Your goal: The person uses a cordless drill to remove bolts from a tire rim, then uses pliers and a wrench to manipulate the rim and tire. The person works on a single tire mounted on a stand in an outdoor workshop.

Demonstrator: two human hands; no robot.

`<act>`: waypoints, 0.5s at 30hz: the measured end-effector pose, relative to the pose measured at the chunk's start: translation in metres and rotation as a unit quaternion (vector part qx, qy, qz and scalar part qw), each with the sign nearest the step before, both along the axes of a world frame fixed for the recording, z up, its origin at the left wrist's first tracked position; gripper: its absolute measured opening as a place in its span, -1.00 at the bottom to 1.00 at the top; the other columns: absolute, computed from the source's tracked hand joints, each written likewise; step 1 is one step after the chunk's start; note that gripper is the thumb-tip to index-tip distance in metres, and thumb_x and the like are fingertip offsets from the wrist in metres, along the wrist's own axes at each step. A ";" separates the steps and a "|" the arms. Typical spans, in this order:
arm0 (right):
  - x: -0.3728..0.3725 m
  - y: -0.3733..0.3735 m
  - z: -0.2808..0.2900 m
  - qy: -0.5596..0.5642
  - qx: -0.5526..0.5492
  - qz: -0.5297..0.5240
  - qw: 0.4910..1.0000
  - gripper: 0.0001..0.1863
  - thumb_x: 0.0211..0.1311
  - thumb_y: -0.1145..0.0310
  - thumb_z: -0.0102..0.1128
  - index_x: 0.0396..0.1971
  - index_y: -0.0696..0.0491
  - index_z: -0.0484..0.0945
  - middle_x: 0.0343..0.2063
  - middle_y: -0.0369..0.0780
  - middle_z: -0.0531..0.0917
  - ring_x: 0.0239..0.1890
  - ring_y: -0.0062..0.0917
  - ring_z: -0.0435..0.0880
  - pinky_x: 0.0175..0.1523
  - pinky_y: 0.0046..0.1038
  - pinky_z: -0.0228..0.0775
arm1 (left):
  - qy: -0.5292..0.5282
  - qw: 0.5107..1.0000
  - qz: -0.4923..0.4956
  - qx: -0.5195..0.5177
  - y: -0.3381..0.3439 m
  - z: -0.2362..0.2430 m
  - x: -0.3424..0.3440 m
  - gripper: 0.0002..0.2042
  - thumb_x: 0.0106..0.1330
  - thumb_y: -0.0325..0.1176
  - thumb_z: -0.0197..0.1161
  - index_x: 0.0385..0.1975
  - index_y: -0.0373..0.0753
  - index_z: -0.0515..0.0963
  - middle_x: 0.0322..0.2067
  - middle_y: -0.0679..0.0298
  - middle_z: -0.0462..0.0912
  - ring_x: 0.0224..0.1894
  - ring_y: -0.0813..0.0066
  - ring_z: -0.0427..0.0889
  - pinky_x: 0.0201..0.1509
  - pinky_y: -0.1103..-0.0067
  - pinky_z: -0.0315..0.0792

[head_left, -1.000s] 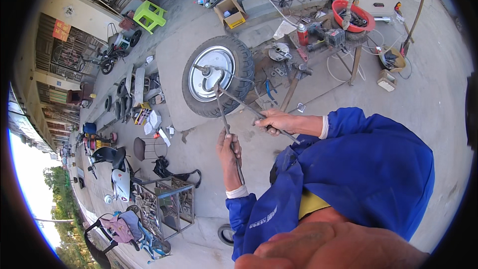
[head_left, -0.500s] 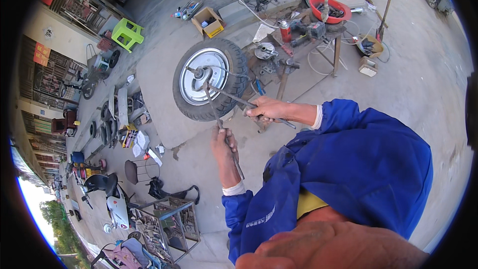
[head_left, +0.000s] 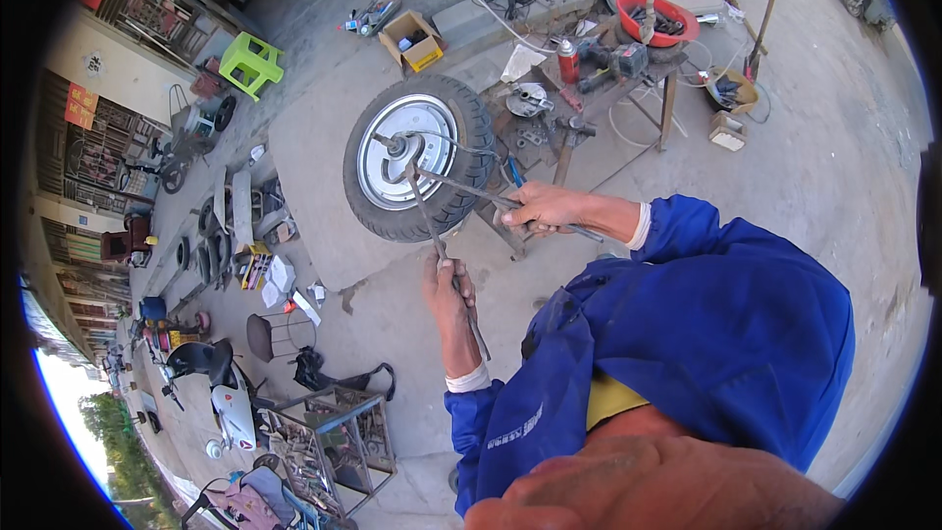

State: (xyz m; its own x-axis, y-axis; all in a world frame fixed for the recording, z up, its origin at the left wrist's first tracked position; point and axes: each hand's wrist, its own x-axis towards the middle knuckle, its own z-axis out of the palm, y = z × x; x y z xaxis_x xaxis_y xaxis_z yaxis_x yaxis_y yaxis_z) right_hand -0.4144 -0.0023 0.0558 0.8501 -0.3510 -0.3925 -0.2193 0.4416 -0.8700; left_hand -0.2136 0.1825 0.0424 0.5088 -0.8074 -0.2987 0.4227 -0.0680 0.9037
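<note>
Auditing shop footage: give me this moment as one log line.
left hand: grips metal bar | right hand: grips second bar | far ends: converge before wheel | wheel contact: unclear

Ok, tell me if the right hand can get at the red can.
Probably not straight away: the right hand is wrapped around a long metal rod, and the red can stands well beyond it, past scattered metal parts. Nothing seems to cover the can, though, so the way looks open once freed.
</note>
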 end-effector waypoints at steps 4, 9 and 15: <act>-0.001 0.001 0.011 0.005 -0.002 0.011 1.000 -0.77 0.54 0.26 0.27 -0.22 0.12 0.55 -0.55 -0.38 0.50 -0.70 -0.76 0.28 -0.61 -0.50 0.03 | -0.001 1.000 0.017 0.013 -0.006 0.001 -0.003 -0.51 0.57 -0.45 0.02 0.45 -0.45 0.26 -0.38 0.27 0.52 -0.68 0.68 0.36 -0.73 0.68 0.20; 0.002 0.004 -0.015 -0.033 0.020 -0.011 0.999 -0.79 0.53 0.28 0.28 -0.19 0.13 0.55 -0.52 -0.36 0.54 -0.69 -0.75 0.31 -0.61 -0.50 0.05 | 0.013 0.999 0.034 0.005 -0.011 0.004 -0.020 -0.52 0.60 -0.44 0.03 0.45 -0.47 0.25 -0.37 0.26 0.52 -0.67 0.70 0.36 -0.72 0.69 0.21; -0.001 -0.008 -0.003 -0.016 -0.003 0.006 1.000 -0.77 0.53 0.27 0.29 -0.21 0.13 0.54 -0.48 -0.34 0.57 -0.69 -0.74 0.32 -0.61 -0.48 0.06 | 0.026 0.999 0.030 -0.016 -0.011 0.001 -0.022 -0.48 0.62 -0.40 0.04 0.48 -0.48 0.17 -0.36 0.25 0.53 -0.67 0.70 0.35 -0.73 0.69 0.21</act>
